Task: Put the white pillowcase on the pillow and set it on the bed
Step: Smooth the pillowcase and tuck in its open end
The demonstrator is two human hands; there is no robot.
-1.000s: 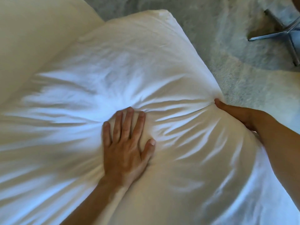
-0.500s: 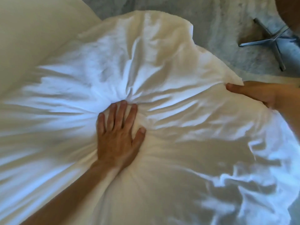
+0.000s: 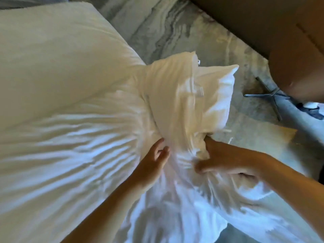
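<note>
A white pillow (image 3: 177, 102) in its white pillowcase (image 3: 175, 199) stands crumpled on end at the bed's edge, its far corner pointing up and right over the floor. My left hand (image 3: 152, 165) presses against the pillow's left side, fingers loosely curled on the cloth. My right hand (image 3: 224, 160) grips a bunch of pillowcase fabric low on the pillow's right side. Loose pillowcase cloth spreads toward me below both hands. The image is motion-blurred.
The cream-white bed (image 3: 52, 85) fills the left half. Grey patterned carpet (image 3: 175, 28) lies beyond. A metal chair base (image 3: 270, 95) stands on the floor at right, under a brown seat (image 3: 298, 67). Brown furniture runs along the top right.
The pillow has been bunched up and lifted on end from lying flat. My left hand left its flat press and moved right. My right hand shifted inward and lower, gripping fabric.
</note>
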